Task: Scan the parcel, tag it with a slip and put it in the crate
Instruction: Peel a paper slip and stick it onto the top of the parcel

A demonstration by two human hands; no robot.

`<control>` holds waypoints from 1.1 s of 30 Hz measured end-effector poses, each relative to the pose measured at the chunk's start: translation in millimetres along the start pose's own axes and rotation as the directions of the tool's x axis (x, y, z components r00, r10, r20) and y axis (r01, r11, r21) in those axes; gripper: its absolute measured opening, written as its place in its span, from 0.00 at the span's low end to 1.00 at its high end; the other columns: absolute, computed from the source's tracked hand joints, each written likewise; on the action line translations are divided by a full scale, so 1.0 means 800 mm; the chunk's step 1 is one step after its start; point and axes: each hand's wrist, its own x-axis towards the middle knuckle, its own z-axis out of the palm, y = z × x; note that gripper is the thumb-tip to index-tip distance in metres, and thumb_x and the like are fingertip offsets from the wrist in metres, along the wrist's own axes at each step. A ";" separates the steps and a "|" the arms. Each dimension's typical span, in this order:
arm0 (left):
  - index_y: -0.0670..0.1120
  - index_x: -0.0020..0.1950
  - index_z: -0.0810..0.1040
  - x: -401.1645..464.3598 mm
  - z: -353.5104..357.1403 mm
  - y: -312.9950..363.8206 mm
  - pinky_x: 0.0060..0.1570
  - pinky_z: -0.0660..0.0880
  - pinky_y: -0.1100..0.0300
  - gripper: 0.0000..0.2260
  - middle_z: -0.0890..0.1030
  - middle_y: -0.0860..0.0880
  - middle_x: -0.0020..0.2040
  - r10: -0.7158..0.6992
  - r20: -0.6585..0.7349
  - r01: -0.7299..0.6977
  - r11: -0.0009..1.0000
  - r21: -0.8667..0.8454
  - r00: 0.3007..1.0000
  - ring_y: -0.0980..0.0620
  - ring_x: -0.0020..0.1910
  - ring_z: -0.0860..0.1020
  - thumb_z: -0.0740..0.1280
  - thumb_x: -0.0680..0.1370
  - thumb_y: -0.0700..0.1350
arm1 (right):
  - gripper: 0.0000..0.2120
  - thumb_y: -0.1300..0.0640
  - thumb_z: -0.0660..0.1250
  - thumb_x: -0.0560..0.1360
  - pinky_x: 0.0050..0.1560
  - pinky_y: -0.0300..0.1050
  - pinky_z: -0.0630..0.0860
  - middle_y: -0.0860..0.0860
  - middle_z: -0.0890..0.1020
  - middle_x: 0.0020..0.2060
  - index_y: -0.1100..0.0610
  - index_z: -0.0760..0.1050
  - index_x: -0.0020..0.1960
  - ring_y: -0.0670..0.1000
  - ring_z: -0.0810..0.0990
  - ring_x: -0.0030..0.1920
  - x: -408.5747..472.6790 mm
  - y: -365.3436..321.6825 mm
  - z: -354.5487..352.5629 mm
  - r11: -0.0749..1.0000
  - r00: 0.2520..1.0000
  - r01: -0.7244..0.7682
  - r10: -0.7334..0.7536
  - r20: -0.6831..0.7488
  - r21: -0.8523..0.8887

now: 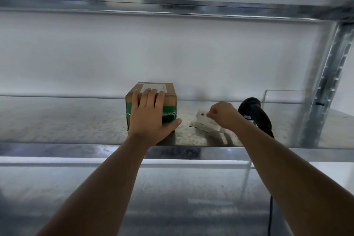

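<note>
The cardboard parcel (151,101), green-banded and labelled, sat on the speckled galvanised shelf (67,120); the left hand (151,115) lay spread over it. The right hand (223,115) pinched a paper slip (205,120), beside a black scanner (256,113).

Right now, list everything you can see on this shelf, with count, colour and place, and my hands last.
Brown cardboard parcel with green band: one, brown and green, white label on top, shelf centre.
White paper slips: a small stack, white with dark print, right of the parcel.
Black handheld scanner: one, black, right of the slips, cable hanging down.
Clear plastic crate: one, transparent, far right of the shelf.
Galvanised metal shelf: one, silver.
Left hand: resting flat on the parcel.
Right hand: pinching a slip.
</note>
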 end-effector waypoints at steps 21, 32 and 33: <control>0.43 0.64 0.72 0.005 -0.007 -0.006 0.66 0.64 0.40 0.30 0.77 0.42 0.60 0.007 -0.004 -0.007 1.000 -0.020 1.000 0.40 0.60 0.74 0.51 0.75 0.64 | 0.14 0.59 0.58 0.78 0.38 0.45 0.69 0.49 0.75 0.33 0.52 0.73 0.35 0.54 0.73 0.39 -0.015 -0.007 -0.023 0.976 0.992 0.073 -0.050 -0.116 0.205; 0.46 0.74 0.62 0.007 -0.015 -0.022 0.70 0.57 0.40 0.34 0.70 0.43 0.70 0.099 0.107 -0.108 0.991 0.078 0.989 0.42 0.70 0.67 0.42 0.75 0.64 | 0.11 0.59 0.54 0.79 0.41 0.46 0.67 0.51 0.78 0.42 0.56 0.74 0.44 0.52 0.71 0.39 -0.017 -0.026 -0.050 0.976 0.986 0.153 -0.140 -0.094 0.152; 0.46 0.75 0.61 0.007 -0.016 -0.023 0.71 0.56 0.40 0.35 0.69 0.43 0.71 0.105 0.120 -0.117 0.989 0.096 0.987 0.42 0.71 0.65 0.41 0.74 0.64 | 0.11 0.59 0.54 0.78 0.39 0.44 0.67 0.50 0.78 0.42 0.54 0.74 0.43 0.51 0.70 0.37 -0.018 -0.028 -0.051 0.976 0.985 0.160 -0.148 -0.089 0.150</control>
